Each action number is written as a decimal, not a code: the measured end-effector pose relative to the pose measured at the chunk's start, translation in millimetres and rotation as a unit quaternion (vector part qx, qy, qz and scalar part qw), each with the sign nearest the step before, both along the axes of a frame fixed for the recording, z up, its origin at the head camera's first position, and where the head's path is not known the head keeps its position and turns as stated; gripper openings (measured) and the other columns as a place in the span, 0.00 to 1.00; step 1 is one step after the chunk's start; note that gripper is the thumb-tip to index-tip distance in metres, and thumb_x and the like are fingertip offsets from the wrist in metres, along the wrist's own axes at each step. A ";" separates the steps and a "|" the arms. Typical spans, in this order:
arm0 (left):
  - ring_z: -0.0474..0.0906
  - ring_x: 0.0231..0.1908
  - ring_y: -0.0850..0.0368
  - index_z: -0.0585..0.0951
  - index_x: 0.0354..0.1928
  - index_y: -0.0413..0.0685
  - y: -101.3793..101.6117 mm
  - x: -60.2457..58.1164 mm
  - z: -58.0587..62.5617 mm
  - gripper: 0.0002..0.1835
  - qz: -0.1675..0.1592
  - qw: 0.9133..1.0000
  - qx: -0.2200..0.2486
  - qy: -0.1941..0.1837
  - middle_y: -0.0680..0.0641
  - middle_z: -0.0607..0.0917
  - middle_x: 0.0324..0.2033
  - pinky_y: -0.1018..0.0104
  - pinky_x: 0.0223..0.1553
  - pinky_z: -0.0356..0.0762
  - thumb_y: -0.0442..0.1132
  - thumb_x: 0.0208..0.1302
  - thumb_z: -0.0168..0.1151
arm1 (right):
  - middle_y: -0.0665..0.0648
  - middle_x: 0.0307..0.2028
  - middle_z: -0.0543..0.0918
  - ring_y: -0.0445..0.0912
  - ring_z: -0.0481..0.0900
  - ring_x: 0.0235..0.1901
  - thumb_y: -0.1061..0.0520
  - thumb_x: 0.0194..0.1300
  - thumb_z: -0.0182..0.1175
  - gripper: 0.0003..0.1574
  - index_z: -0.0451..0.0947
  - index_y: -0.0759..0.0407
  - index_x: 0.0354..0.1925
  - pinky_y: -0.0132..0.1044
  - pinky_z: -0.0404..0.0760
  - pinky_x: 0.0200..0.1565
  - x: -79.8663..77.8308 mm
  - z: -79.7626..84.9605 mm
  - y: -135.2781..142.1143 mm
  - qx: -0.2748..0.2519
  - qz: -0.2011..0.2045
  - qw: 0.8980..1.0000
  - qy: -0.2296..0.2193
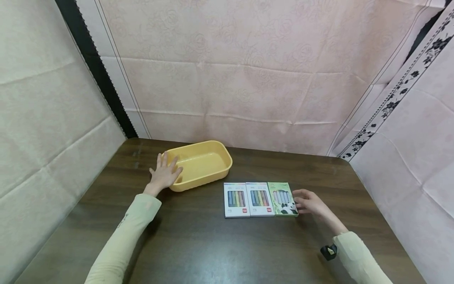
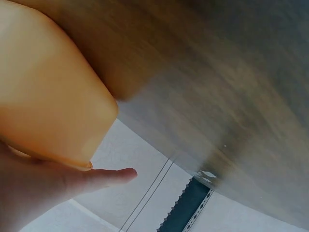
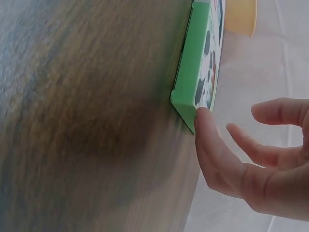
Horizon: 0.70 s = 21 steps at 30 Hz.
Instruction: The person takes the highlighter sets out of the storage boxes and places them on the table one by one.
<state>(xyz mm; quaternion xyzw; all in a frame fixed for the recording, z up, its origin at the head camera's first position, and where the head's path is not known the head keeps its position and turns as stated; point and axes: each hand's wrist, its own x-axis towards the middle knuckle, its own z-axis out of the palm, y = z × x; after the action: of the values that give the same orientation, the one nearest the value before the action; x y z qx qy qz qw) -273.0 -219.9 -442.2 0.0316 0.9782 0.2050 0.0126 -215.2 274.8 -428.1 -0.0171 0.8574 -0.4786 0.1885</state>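
In the head view my left hand lies with spread fingers over the left rim of a yellow plastic basin. The left wrist view shows the thumb stretched out past the rim of the basin. My right hand is at the right edge of a green box with a panda, its fingers loosely bent. One fingertip touches that box's corner in the right wrist view, the other fingers apart from it. Left of the green box lie two white boxes picturing coloured sticks, a middle one and a left one, edge to edge.
All of this stands on a dark brown wooden table. Pale patterned cloth hangs behind the table and along both sides. A small black device sits at my right wrist, by the light green sleeve.
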 end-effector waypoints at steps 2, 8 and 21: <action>0.19 0.66 0.37 0.46 0.69 0.50 -0.7 -0.3 1.0 0.37 -0.002 1.000 0.011 -0.004 0.37 0.30 0.68 0.22 0.50 0.35 0.64 0.65 0.29 | 0.74 0.48 0.71 0.51 0.78 0.41 0.62 0.66 0.43 0.25 0.58 0.74 0.58 0.46 0.79 0.42 -0.2 0.0 -1.2 0.005 -0.002 1.000 0.006; 0.20 0.66 0.37 0.46 0.69 0.49 -4.2 -1.7 6.2 0.36 -0.011 0.999 0.045 -0.009 0.37 0.30 0.68 0.22 0.50 0.36 0.62 0.66 0.29 | 0.74 0.48 0.72 0.50 0.78 0.40 0.62 0.66 0.44 0.24 0.60 0.73 0.58 0.44 0.79 0.42 -0.9 2.0 -4.9 0.024 -0.016 0.999 0.019; 0.24 0.66 0.35 0.46 0.69 0.48 -6.1 1.2 13.8 0.36 -0.027 0.999 0.048 0.000 0.32 0.33 0.67 0.24 0.53 0.32 0.62 0.66 0.30 | 0.72 0.49 0.73 0.51 0.77 0.40 0.58 0.66 0.47 0.24 0.64 0.70 0.57 0.40 0.80 0.38 -2.0 2.6 -13.0 0.048 0.002 0.998 0.050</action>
<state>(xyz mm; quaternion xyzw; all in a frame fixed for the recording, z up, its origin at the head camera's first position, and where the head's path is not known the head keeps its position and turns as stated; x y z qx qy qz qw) -271.8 -226.0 -428.4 0.0583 0.9661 0.2510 0.0166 -217.2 261.8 -425.5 -0.0339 0.8877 -0.4350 0.1470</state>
